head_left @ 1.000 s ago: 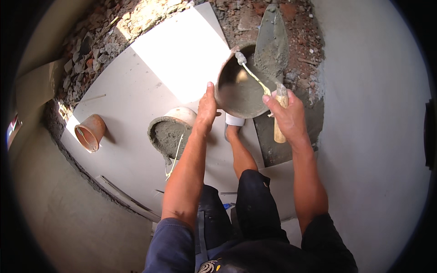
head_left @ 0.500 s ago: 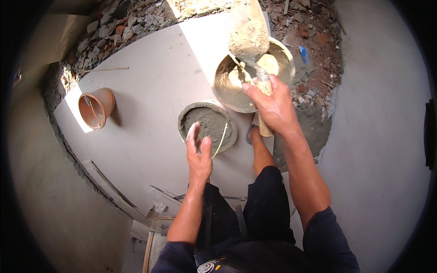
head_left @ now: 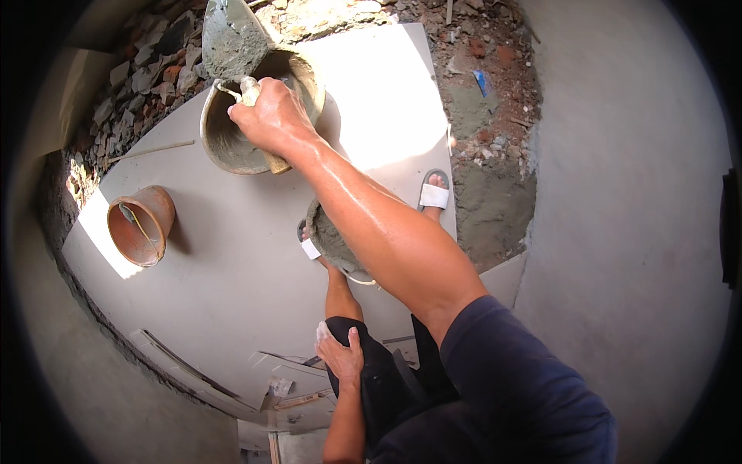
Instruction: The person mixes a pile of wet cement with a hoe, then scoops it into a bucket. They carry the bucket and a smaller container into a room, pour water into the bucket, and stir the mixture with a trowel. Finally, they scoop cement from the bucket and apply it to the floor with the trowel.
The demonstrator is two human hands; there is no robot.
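Right hand (head_left: pixel 270 120) clenched on trowel (head_left: pixel 232 39) handle above the mortar pan (head_left: pixel 224 143), blade pointing up and away; left hand (head_left: pixel 340 356) resting flat, empty, on knee.

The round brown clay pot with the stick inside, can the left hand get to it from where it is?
Probably yes: the left hand rests empty on the knee, and only bare grey floor lies between it and the clay pot.

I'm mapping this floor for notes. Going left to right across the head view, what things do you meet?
Orange bucket → mortar pan with the trowel above it, held by the right hand → white sandal → blue scrap in the rubble.
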